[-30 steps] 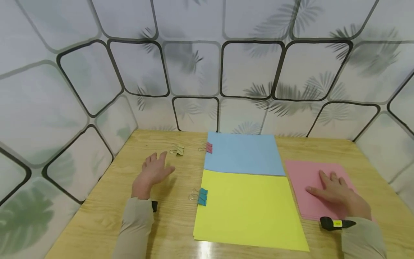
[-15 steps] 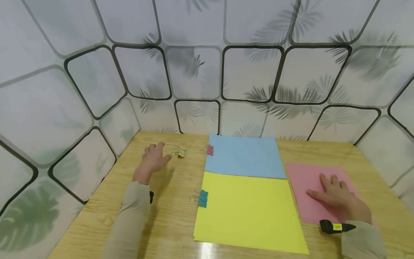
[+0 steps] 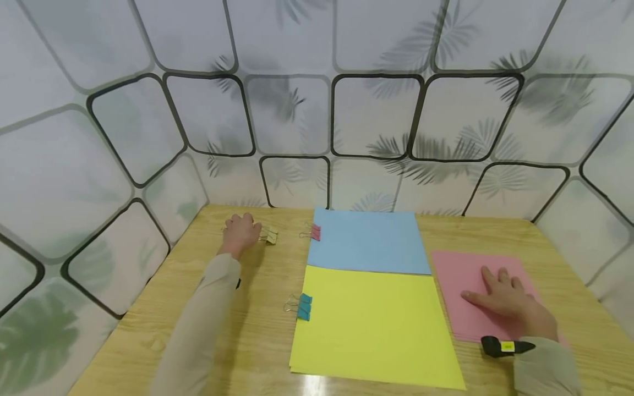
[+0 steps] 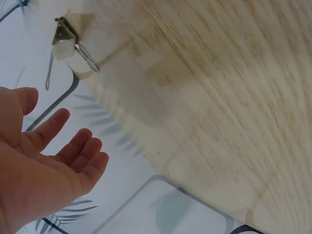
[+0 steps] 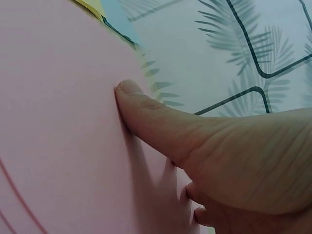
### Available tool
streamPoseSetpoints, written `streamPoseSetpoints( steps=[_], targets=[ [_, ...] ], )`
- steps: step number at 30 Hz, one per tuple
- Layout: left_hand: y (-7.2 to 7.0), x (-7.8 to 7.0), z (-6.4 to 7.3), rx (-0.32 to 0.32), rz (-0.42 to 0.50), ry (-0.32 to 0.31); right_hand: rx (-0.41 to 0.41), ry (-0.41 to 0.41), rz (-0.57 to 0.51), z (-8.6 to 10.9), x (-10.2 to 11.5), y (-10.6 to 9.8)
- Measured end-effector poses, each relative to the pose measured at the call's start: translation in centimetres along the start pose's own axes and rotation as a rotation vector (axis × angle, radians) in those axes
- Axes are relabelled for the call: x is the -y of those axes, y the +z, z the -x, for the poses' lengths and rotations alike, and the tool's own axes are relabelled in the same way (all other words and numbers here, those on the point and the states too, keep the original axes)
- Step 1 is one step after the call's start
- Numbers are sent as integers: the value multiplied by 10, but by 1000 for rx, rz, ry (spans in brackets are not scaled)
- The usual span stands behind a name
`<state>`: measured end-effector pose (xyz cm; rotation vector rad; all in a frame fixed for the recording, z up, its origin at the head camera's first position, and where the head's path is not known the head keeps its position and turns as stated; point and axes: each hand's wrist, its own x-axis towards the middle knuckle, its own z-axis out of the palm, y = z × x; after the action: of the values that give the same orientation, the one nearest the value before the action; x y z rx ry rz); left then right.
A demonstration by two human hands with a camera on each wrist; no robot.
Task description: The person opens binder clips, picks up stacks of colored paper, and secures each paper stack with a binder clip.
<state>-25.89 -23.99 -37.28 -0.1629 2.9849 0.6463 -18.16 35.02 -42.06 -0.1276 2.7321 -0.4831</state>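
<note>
My left hand (image 3: 241, 234) reaches toward the back left of the table, beside a pale yellow binder clip (image 3: 269, 236). In the left wrist view the same hand (image 4: 53, 165) has its fingers spread and loosely bent, and a gap separates it from the binder clip (image 4: 65, 39), whose wire handles stick out. My right hand (image 3: 510, 300) rests with spread fingers on a stack of pink paper (image 3: 460, 275). The right wrist view shows the thumb of that hand (image 5: 224, 156) lying on the pink sheets (image 5: 58, 112).
A blue paper stack (image 3: 369, 242) bears a pink binder clip (image 3: 315, 232) on its left edge. In front of it lies a yellow paper stack (image 3: 376, 330) with a teal binder clip (image 3: 304, 307). Patterned cloth walls (image 3: 292, 126) border the wooden table (image 3: 267, 341).
My left hand has moved forward, away from the body, to beside the pale yellow binder clip. The right hand stays on the pink paper. The head view has shifted slightly.
</note>
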Motion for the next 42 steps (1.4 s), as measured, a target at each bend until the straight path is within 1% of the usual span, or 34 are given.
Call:
streamPoseSetpoints(
  steps=[3, 7, 12, 20, 23, 28, 30, 33, 35, 38, 42],
  targets=[
    [4, -1, -6, -40, -35, -11, 4, 21, -12, 3, 6, -2],
    [7, -4, -12, -54, -57, -8, 6, 21, -30, 4, 7, -1],
    [13, -7, -17, -52, -91, -9, -13, 15, 18, 2, 4, 0],
    [15, -7, -18, -35, -90, -32, -3, 20, 14, 2, 7, -1],
    [15, -6, -18, -16, -63, -40, 6, 26, 1, 2, 7, -1],
    [17, -3, -19, 10, 30, -34, 4, 31, -5, 3, 7, -1],
    [16, -3, -17, 20, 78, -33, 2, 30, -5, 3, 8, -1],
    [14, -3, -15, 31, 125, -20, -6, 17, -7, 4, 8, -2],
    [14, -3, -13, 31, 154, -9, -8, 9, -7, 4, 8, -2],
    [13, -3, -11, 16, 179, 23, -16, 3, 6, 5, 9, -3],
    [14, -1, -8, 5, 196, 53, -18, 1, 16, 4, 8, -2]
  ],
)
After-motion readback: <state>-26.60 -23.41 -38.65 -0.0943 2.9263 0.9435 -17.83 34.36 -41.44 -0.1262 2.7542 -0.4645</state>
